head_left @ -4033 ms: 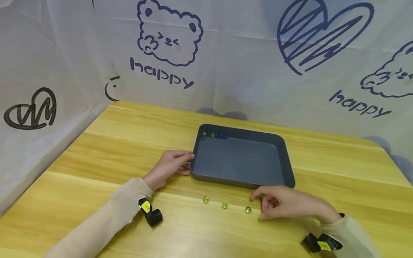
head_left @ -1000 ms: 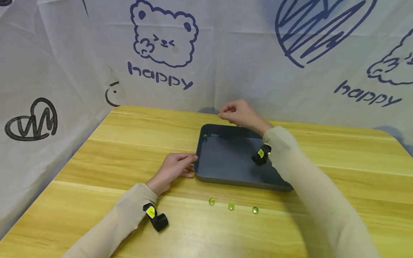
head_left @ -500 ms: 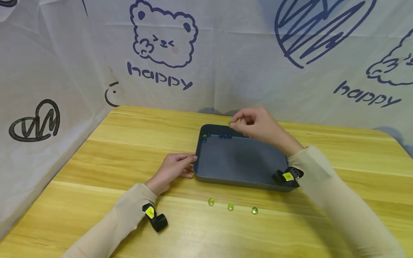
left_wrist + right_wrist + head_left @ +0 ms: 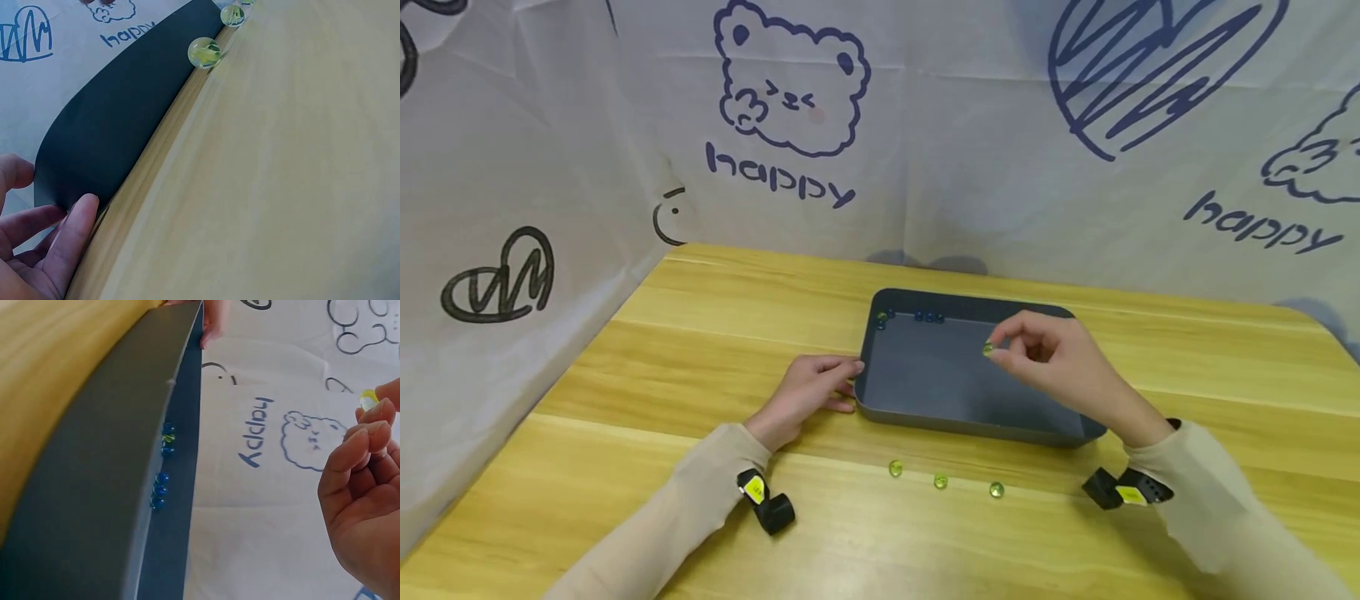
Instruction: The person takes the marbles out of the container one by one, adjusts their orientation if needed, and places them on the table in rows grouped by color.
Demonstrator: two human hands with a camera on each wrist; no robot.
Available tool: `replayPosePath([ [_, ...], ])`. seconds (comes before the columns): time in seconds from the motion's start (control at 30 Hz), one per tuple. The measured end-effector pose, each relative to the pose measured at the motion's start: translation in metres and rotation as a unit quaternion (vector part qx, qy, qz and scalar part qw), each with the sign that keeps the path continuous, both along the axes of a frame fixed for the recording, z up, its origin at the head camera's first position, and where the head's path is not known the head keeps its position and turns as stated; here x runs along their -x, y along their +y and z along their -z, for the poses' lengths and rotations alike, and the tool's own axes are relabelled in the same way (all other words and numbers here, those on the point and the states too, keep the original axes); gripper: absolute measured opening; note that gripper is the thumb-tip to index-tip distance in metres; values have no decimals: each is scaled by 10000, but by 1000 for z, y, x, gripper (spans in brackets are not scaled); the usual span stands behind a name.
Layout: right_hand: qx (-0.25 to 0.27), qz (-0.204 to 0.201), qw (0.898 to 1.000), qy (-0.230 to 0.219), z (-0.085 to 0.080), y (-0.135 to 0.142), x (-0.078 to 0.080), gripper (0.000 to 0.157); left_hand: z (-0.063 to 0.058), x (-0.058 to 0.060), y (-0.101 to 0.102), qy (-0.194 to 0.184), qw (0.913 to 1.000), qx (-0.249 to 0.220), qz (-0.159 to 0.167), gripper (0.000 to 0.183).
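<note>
Pinches a clear yellow-green marble (image 4: pixel 987 348) in the right hand (image 4: pixel 1056 358), raised above the shallow, dark grey, rectangular tray (image 4: pixel 936 379) lying flat, and touches that tray's left end with the left hand (image 4: pixel 811 390). Has one corner green marble (image 4: pixel 882 317) and two blue marbles (image 4: pixel 881 326) bunched at the tray's far left, three more blue marbles (image 4: pixel 929 317) in a row along its far wall, and three loose yellow-green marbles (image 4: pixel 941 481) spaced apart just before its near wall.
</note>
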State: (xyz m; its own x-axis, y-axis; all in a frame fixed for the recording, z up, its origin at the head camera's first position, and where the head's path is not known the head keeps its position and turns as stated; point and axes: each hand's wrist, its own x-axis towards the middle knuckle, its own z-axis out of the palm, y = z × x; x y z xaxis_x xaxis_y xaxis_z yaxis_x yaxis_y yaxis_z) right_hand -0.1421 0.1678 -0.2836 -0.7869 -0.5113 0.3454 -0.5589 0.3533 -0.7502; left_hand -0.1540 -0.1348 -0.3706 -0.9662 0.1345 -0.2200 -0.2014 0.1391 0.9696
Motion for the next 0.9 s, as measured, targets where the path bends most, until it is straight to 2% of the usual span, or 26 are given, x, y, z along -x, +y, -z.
replayPosePath([
  [0.23,72,-447,9971,607,8,19,-20,25,-1,1,5,-22,10000,-87,32,33],
  [0.4,250,-1134,9905,736,14,19,-22,33,-4,-1,0,-27,10000,-19,-73,32],
  [0.5,292,-1399,9869,743,20,21,-24,35,-2,0,0,3,10000,-20,-63,33],
  [0.73,200,-1525,9844,855,30,27,-27,33,-1,1,0,-9,10000,-54,-44,34],
  [0.9,116,-1533,9857,694,35,32,-30,34,-1,1,0,1,10000,-46,-38,34],
])
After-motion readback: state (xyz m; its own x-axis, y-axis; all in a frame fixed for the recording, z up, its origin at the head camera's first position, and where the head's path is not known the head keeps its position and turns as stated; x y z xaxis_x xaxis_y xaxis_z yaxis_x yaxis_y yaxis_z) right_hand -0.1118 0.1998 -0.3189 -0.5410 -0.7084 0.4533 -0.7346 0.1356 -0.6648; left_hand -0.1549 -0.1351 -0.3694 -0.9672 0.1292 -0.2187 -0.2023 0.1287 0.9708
